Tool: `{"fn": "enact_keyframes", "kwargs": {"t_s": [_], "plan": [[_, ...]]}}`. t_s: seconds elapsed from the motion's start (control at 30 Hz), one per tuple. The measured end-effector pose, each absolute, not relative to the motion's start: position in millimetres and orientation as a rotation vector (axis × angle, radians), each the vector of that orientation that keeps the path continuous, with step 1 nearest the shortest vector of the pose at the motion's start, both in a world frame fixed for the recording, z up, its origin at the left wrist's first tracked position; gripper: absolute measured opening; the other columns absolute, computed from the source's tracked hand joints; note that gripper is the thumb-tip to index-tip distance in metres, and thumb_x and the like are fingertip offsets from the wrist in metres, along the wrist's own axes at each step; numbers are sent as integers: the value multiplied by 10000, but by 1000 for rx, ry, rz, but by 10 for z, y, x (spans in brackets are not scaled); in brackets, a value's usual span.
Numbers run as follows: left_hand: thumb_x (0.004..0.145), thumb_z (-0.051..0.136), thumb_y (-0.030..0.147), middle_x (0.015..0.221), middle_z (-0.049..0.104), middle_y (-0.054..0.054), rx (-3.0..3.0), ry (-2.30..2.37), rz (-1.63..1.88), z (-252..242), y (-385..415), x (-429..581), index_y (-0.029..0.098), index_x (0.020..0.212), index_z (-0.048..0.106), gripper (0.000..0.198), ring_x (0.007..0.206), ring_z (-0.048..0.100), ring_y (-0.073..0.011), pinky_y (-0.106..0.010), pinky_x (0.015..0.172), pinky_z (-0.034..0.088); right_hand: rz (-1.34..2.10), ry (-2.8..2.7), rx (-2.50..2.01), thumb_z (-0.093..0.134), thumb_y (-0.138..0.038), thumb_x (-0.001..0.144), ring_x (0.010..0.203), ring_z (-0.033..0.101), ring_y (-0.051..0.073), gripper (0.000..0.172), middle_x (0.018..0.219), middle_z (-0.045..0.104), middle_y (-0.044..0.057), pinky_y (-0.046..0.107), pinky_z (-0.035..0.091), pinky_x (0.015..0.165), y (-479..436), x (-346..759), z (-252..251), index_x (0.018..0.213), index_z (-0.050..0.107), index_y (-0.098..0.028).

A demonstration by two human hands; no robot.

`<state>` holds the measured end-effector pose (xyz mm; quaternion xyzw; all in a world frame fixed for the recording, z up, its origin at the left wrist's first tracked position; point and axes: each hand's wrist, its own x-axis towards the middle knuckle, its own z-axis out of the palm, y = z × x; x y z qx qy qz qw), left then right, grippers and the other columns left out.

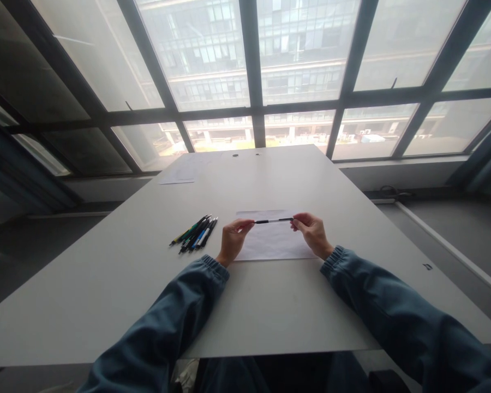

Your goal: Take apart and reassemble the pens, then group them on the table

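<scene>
A thin pen (273,220) with a clear barrel and dark ends is held level between both hands, just above a white sheet of paper (272,244). My left hand (233,239) pinches its left end with the fingers curled. My right hand (311,232) pinches the right end the same way. Both hands hover over the sheet on a white table (147,284). A bundle of several pens and pencils (195,233) lies on the table just left of my left hand.
Another sheet of paper (180,173) lies at the table's far left. Two small dark objects (235,155) sit near the far edge. A small dark clip (427,266) rests near the right edge. Large windows stand behind the table.
</scene>
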<state>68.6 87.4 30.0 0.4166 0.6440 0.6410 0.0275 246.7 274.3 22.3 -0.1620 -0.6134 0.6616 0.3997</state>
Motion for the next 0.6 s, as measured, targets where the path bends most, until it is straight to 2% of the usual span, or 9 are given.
{"fn": "enact_keyframes", "kwargs": {"t_s": [0.6], "plan": [[825,756,381,940,775,-68,1299,2076,1964,335,878,688,218,914,801,191,881,710,-221,-347,804,577,1637,-1565,-414,834,-460,707,634,662,174,367,745,727,54,327,549,599,2736,2457,203,867,701,-158]]}}
